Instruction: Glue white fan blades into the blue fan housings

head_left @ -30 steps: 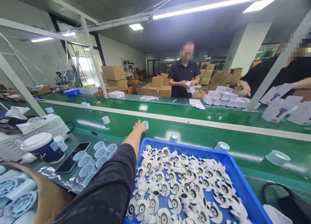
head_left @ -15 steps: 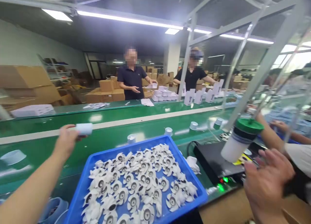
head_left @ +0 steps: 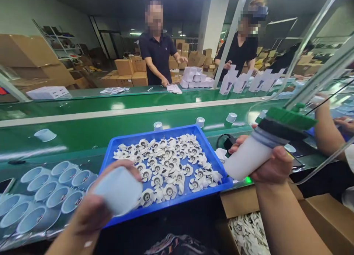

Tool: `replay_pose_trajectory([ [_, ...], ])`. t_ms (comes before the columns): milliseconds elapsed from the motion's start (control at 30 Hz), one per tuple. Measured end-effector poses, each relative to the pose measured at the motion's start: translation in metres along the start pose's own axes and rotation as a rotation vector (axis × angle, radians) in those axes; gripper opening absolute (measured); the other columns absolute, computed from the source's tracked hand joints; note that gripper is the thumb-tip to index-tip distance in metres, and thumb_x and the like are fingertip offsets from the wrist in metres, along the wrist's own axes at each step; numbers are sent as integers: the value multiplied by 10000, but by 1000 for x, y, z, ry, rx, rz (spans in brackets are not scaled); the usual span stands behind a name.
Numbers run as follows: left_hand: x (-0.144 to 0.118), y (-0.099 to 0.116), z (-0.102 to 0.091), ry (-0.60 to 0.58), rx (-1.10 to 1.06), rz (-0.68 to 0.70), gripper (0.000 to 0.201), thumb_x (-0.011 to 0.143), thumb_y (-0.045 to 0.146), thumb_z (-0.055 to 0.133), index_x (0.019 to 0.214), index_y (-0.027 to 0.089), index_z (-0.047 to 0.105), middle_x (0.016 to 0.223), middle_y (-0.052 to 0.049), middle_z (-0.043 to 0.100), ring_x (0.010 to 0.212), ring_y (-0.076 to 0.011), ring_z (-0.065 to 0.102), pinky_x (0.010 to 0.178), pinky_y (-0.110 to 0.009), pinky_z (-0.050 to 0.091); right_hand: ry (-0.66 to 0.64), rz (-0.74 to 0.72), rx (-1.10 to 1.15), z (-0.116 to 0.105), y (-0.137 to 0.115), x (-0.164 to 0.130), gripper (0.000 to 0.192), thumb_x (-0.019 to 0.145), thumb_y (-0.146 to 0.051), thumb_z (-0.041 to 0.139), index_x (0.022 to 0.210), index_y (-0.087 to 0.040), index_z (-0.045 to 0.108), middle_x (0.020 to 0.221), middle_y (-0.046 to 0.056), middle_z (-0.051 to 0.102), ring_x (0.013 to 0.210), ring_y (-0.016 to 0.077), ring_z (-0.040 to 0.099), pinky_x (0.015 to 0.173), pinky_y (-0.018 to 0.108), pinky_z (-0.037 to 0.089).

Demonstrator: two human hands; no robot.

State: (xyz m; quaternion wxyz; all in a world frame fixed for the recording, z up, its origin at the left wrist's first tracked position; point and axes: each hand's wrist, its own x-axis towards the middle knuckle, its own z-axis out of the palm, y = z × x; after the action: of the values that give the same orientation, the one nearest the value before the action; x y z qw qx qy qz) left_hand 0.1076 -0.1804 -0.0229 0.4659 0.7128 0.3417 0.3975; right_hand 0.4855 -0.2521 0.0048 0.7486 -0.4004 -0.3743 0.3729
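- The left hand (head_left: 94,207), low in the lower left of the frame, is wrapped around a pale blue cup-shaped housing (head_left: 118,190); the fingers curl over its top, and the piece is blurred, so its open end cannot be made out.
- The right hand (head_left: 269,166), right of centre, clasps a white cylindrical tool (head_left: 249,159) tilted up to the right, with a dark collar and a green head (head_left: 287,118) at its upper end.
- A clear tube (head_left: 326,162) curves away from the tool region toward the right edge; where it joins is hard to tell.
- Between the hands sits a blue tray (head_left: 204,146) filled with small white fan impellers (head_left: 166,166).
- At the lower left, rows of pale blue housings (head_left: 55,190) lie open end up on the bench.
- Behind the tray runs a green conveyor belt (head_left: 83,133) carrying single housings, three of them just past the tray's far edge.
- In the upper half, two people in dark shirts stand across the belt beside white boxes (head_left: 193,76) and cardboard cartons (head_left: 129,72).
- Another person's forearm (head_left: 326,133) reaches in at the right edge.
- A carton at the bottom right holds more impellers.
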Motion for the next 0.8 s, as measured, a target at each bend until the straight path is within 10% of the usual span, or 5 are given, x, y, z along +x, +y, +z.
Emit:
replay_pose_trajectory([
  [100,9,20,62,-262,-80,38,657,610,785,649,960,231,611,902,-83,676,786,-258,666,652,-364,551,-109,44,115,38,-13,-7,588,582,-608,790,1065,-340,589,828,1,633,668,222,627,585,348,545],
  [233,19,38,106,-378,256,144,569,645,551,785,1076,228,602,1043,-66,679,915,-247,642,829,-372,496,-222,66,253,82,-31,-13,630,524,-600,831,1006,-293,567,841,6,638,629,231,629,524,359,552],
  [400,20,51,123,-364,311,329,526,654,515,797,1036,198,625,889,-36,686,772,-198,619,691,-288,466,-149,59,179,111,-41,-24,688,519,-564,868,1041,-260,538,714,-10,589,581,198,595,507,327,549],
  [800,20,57,134,-332,331,349,432,641,468,822,896,165,647,807,-15,669,717,-167,589,638,-264,430,-250,65,105,93,-40,-28,489,666,-440,828,1043,-328,537,833,0,521,652,198,587,580,373,551],
])
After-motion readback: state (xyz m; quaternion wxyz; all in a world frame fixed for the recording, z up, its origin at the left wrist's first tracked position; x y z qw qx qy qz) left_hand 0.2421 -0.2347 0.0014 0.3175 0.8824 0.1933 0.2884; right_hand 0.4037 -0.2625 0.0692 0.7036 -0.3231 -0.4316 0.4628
